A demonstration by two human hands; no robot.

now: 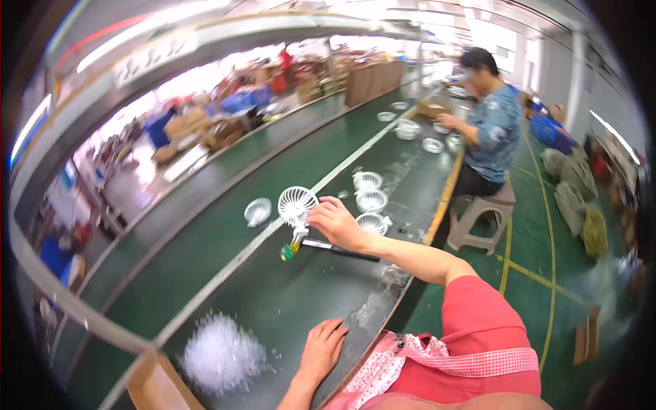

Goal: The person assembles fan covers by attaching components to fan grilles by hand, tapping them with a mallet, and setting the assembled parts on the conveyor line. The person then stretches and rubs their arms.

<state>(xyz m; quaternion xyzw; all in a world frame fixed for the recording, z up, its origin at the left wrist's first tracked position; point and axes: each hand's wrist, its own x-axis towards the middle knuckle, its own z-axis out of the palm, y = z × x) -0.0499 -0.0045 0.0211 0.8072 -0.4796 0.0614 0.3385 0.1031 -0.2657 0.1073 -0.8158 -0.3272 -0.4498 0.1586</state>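
Your right hand [335,223] looks to have the white fan part [297,206] pinched by the right side of its rim, out over the dark table [273,304]; your left hand [322,350] is just lying near the table's edge, fingers loosely spread, nothing in it that I can see; that fan part should be super light and stiff, probably smooth plastic, so kinda slippery; I'd hold it by the outer rim or the neck, since those thin ribs could crack if squeezed; go easy around the little green board [287,253] just below the neck too, likely the fragile bit, though I can't tell if it's attached; the black stick [342,250] lies right beside it, fwiw.
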